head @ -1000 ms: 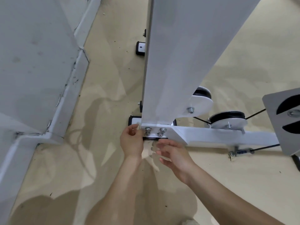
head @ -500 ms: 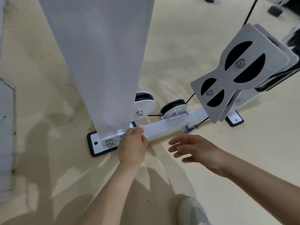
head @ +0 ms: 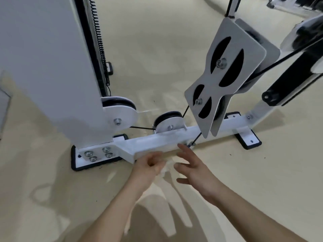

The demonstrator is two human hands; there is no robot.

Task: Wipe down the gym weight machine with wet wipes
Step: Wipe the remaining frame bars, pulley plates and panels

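The left hand (head: 150,163) curls round a crumpled white wet wipe (head: 166,169), held against the lower front edge of the weight machine's white metal base bar (head: 157,140). Just beside it, the right hand (head: 194,170) hovers with fingers spread and holds nothing, below the grey hourglass-shaped pulley plate (head: 227,75).

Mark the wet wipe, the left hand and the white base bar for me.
wet wipe (head: 165,169), head view, crumpled white part beside the knuckles.
left hand (head: 148,164), head view, back of the hand.
base bar (head: 153,141), head view, top face mid-length.
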